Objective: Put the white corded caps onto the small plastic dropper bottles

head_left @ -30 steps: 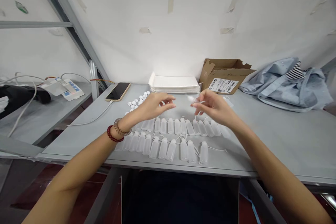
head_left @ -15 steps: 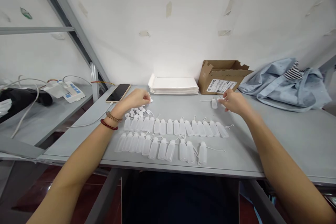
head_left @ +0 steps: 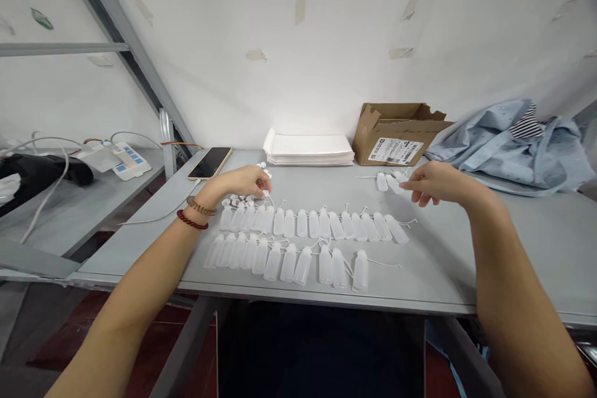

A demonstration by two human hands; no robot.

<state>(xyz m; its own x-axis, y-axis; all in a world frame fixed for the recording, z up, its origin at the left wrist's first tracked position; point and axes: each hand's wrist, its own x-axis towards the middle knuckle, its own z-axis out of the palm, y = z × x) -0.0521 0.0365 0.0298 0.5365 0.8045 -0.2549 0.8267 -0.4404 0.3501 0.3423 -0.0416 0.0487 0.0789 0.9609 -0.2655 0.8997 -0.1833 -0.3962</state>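
Observation:
Two rows of small translucent plastic bottles [head_left: 301,224] with thin white cords lie on the grey table. My left hand [head_left: 252,181], with bead bracelets at its wrist, is closed in a pinch at the back left of the rows. A small white cap [head_left: 265,193] shows at its fingertips. Loose white caps [head_left: 236,201] lie beneath this hand, and a few more just beyond it. My right hand [head_left: 431,181] pinches the near end of a tilted bottle [head_left: 394,184] at the back right. Another small bottle [head_left: 382,182] lies just left of that one.
A stack of white envelopes [head_left: 310,150] and an open cardboard box [head_left: 396,137] stand against the wall. Blue cloth [head_left: 508,146] is heaped at the right. A phone [head_left: 210,163] with a white cable lies at the left, near a metal frame post [head_left: 166,140].
My left hand has come slightly nearer, uncovering caps behind it. My right hand has shifted right, and a second bottle now shows beside the first one there.

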